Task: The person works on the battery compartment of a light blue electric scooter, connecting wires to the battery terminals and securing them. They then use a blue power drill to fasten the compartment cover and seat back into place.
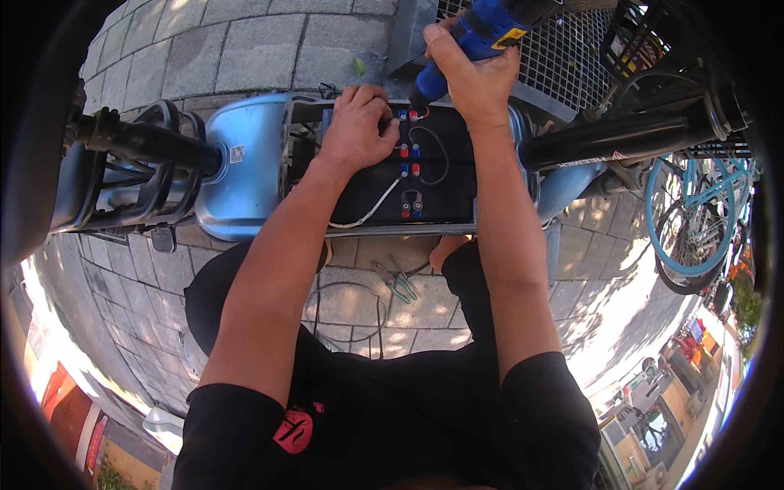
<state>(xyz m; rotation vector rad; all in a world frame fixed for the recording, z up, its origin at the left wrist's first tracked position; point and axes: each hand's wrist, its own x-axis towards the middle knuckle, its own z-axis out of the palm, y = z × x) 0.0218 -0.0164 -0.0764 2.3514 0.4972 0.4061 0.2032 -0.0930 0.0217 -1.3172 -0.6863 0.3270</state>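
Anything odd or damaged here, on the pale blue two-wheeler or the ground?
No damage stands out. Green-handled metal pliers lie loose on the grey stone paving, perhaps easy to step on. A thin white cable curves slackly over the black rectangular battery; its far end isn't clear.

Grey paving slabs [261,49], dappled with sunlight, form the ground. On them stands a blue scooter [245,192], its open floor compartment carrying black batteries [449,196]. Green-handled pliers [403,287] lie on the slabs near a dark cable loop [347,283]; a green leaf [359,65] lies beyond the scooter.
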